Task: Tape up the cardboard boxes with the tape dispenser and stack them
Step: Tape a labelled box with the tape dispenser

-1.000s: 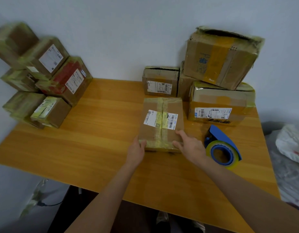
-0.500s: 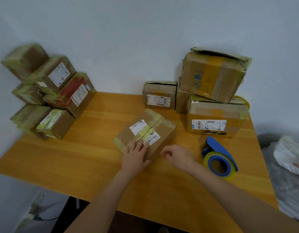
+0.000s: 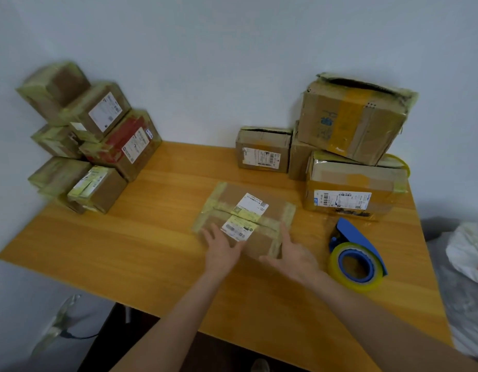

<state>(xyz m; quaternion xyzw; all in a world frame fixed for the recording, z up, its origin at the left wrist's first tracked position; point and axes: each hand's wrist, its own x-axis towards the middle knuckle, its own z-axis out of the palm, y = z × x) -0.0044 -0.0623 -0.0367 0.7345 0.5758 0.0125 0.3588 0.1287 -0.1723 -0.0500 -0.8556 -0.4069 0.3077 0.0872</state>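
A small taped cardboard box (image 3: 270, 208) with white and yellow labels lies flat at the middle of the wooden table (image 3: 157, 237). My left hand (image 3: 223, 249) rests flat on the box's near left top, fingers straight. My right hand (image 3: 293, 255) sits against the box's near right corner with fingers extended. A blue tape dispenser (image 3: 357, 253) with a yellowish roll stands on the table just right of my right hand. A stack of taped boxes (image 3: 90, 140) leans against the wall at the far left.
Several worn boxes (image 3: 350, 146) are piled at the back right, with a smaller box (image 3: 262, 153) beside them against the wall. White plastic bags (image 3: 467, 253) lie off the table's right edge. The table's near edge runs below my forearms.
The box has been turned on the table, its long side now running left to right. My left hand moved onto its top and my right hand came to its right corner.
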